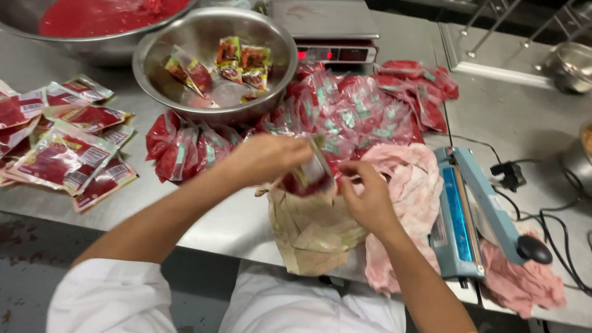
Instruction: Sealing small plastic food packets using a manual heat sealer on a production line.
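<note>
Steel table (518, 123), bystander items.
Steel bowl (271, 74) near centre back, a few printed sachets (240, 61) inside. Larger bowl (92, 49) at top left, filled with red sauce (98, 15). Digital scale (327, 34) just behind, display lit red. Heap of red-filled packets (364, 111) before the scale; flat sealed pouches (61, 154) spread at left. Blue heat sealer (462, 216) at right edge, black cable (555, 216) trailing right. Pink cloth (413, 197) beside the sealer. Small metal pot (570, 65) far right.
</note>
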